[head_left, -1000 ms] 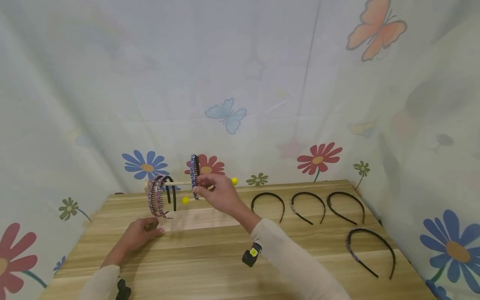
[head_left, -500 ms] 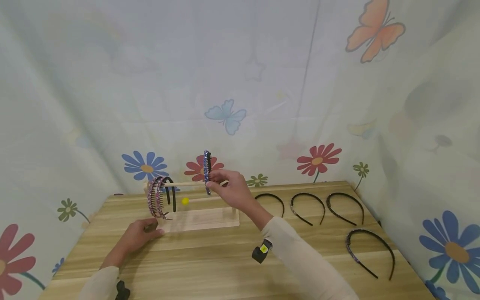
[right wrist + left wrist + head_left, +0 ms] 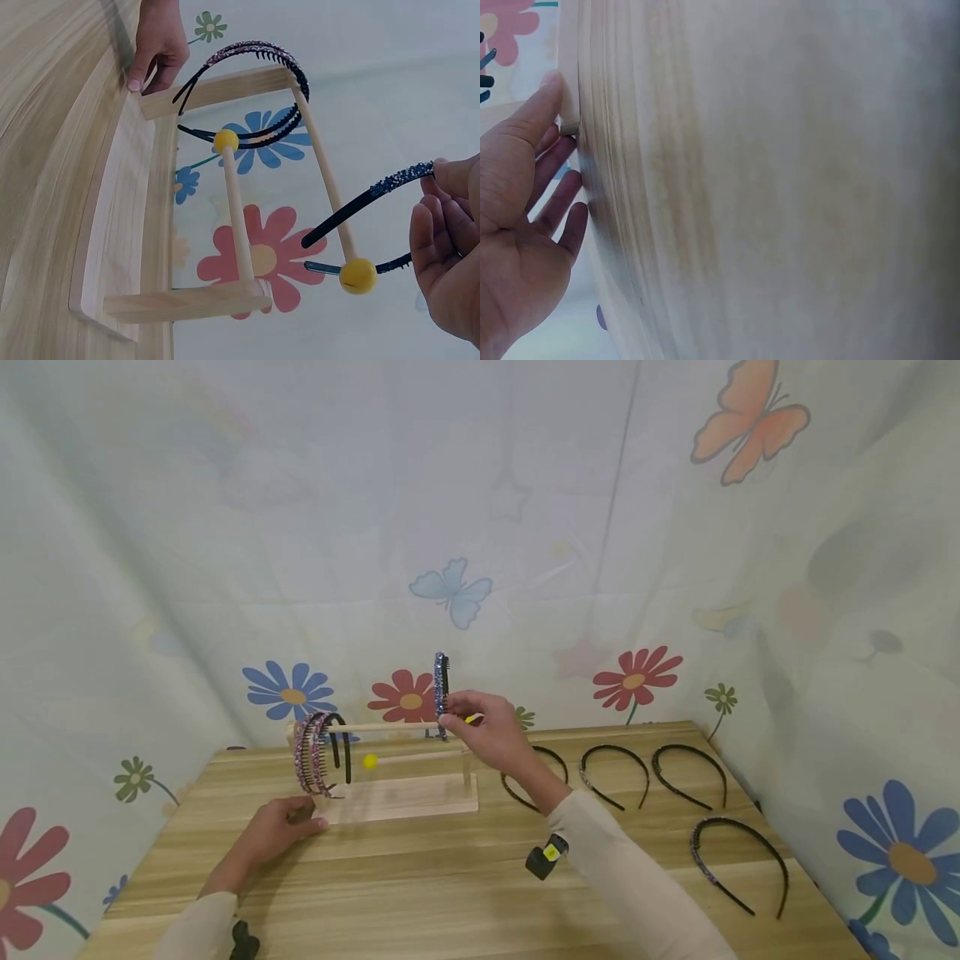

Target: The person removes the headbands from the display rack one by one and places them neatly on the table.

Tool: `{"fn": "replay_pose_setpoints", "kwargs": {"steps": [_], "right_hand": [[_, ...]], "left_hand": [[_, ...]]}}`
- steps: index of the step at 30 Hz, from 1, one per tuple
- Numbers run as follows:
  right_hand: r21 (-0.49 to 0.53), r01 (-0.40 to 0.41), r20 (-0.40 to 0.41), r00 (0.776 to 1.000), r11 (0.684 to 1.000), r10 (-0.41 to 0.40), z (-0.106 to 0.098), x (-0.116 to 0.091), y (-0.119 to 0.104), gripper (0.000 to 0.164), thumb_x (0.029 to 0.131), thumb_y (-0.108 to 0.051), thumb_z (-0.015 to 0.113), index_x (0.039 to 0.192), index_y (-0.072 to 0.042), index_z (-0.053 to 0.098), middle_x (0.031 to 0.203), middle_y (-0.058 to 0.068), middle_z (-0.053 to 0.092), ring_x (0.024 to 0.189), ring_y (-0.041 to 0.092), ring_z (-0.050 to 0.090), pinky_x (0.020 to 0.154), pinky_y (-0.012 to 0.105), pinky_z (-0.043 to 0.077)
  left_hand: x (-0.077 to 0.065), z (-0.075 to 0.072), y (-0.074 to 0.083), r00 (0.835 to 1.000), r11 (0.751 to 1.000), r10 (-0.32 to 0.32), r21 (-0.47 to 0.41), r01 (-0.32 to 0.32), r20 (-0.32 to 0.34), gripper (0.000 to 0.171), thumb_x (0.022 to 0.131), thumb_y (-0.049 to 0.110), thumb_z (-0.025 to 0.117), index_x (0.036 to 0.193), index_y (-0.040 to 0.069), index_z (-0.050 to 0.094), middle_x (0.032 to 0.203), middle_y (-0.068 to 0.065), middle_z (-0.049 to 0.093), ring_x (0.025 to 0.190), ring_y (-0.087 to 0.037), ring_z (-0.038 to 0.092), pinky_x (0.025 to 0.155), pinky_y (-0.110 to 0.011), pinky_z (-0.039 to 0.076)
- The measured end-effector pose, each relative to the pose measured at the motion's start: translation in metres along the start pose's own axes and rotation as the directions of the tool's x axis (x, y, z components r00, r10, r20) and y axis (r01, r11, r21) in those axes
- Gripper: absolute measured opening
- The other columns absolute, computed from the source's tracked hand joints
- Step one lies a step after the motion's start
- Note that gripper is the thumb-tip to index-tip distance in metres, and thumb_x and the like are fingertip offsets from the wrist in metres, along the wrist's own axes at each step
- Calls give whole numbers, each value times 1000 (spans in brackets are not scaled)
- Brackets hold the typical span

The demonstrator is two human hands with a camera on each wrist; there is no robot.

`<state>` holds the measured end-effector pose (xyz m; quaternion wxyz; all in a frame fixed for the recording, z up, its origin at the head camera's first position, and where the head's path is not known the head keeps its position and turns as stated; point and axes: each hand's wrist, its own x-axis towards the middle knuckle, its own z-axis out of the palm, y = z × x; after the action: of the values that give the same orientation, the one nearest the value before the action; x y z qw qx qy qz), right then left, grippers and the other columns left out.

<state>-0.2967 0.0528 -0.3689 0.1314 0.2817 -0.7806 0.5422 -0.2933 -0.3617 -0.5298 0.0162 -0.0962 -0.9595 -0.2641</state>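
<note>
My right hand (image 3: 491, 731) pinches a black toothed headband with blue glitter (image 3: 440, 683) between thumb and fingers. In the right wrist view the headband's legs (image 3: 345, 217) lie by the upper rod's end, close to its yellow ball (image 3: 358, 276). That rod belongs to a wooden headband stand (image 3: 397, 800) on the table. With thumb and fingers my left hand (image 3: 273, 828) grips the left front corner of the stand's base (image 3: 568, 82). Two headbands with pinkish glitter (image 3: 318, 756) hang together at the left end of the upper rod.
Several black headbands (image 3: 615, 748) lie on the wooden table (image 3: 420, 885) to the right, one of them (image 3: 738, 822) nearer the front. The stand's lower rod (image 3: 237, 214) ends in another yellow ball (image 3: 226, 140). A patterned cloth (image 3: 337, 527) hangs behind the table.
My right hand has moved right and slightly up with the blue headband, from mid-rod to near the rod's end. The left hand and the pinkish headbands have stayed put.
</note>
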Motion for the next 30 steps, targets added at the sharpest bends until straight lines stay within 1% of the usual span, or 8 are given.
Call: {"fn": "replay_pose_setpoints", "kwargs": {"steps": [3, 10, 18, 21, 26, 30], "right_hand": [[-7, -15, -5, 1000, 1000, 15, -5, -2, 3, 22, 98, -17, 72, 117, -5, 72, 101, 7, 75, 90, 17, 70, 78, 32, 59], [-42, -32, -29, 999, 999, 31, -17, -6, 7, 24, 97, -18, 72, 118, -6, 72, 100, 6, 75, 93, 18, 69, 78, 31, 58], [-48, -37, -46, 998, 998, 35, -32, -13, 9, 23, 97, -18, 73, 116, -5, 72, 99, 6, 74, 92, 19, 69, 78, 33, 58], [-60, -38, -50, 998, 997, 35, -37, -15, 13, 23, 97, -19, 72, 116, -6, 72, 100, 6, 74, 92, 18, 69, 79, 31, 58], [-67, -30, -61, 998, 997, 26, -46, -20, 16, 24, 97, -18, 73, 117, -5, 72, 100, 7, 74, 92, 19, 69, 78, 32, 58], [-77, -52, -69, 997, 996, 46, -52, -25, 17, 25, 96, -20, 74, 118, -6, 72, 100, 6, 74, 93, 19, 68, 79, 33, 57]], "left_hand": [[0, 0, 1, 1000, 1000, -8, -6, 8, -4, 55, 93, 41, 75, 125, -3, 68, 129, -25, 66, 122, -46, 60, 97, -61, 49], [0, 0, 0, 1000, 1000, 10, 0, -10, -8, 51, 93, 40, 75, 123, -2, 69, 126, -24, 67, 118, -45, 62, 95, -60, 50], [1, 3, -3, 1000, 1000, 3, -3, -3, -4, 53, 93, 42, 76, 123, -1, 69, 128, -25, 66, 119, -45, 61, 95, -60, 50], [1, 3, -4, 1000, 1000, -1, -3, 0, -5, 55, 93, 42, 75, 124, -2, 69, 129, -26, 66, 120, -46, 61, 96, -61, 50], [2, 1, -4, 1000, 1000, -5, 0, 5, -4, 56, 93, 43, 75, 125, -3, 68, 130, -27, 65, 121, -48, 60, 96, -62, 49], [2, 1, -4, 1000, 1000, -7, 10, 7, 1, 58, 93, 43, 75, 125, -4, 68, 130, -29, 64, 121, -49, 59, 96, -63, 49]]}}
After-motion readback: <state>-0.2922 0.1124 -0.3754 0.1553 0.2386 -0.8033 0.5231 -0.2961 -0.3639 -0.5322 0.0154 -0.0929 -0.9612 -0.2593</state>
